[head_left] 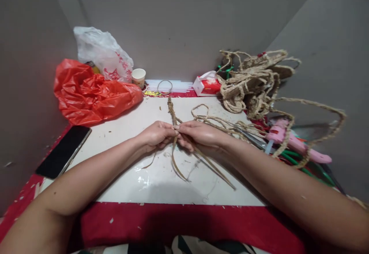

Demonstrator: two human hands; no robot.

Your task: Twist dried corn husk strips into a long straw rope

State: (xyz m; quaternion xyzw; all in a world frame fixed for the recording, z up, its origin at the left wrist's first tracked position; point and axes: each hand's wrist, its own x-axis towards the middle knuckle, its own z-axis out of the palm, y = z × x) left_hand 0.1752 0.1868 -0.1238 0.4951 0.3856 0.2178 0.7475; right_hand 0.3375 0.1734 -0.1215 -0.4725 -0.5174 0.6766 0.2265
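mid brd (pixel 123 186), off edges (pixel 184 202), hands (pixel 198 131) w/ cord (pixel 172 110)

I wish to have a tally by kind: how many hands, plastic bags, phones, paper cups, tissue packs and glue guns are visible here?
Hands: 2 (left hand, right hand)
Plastic bags: 2 (red bag, white bag)
Phone: 1
Paper cup: 1
Tissue pack: 1
Pink glue gun: 1
Total: 8

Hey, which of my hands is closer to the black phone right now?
Your left hand. It is at the fibre braid, to the right of the phone; your right hand is just beyond it, on the far side from the phone.
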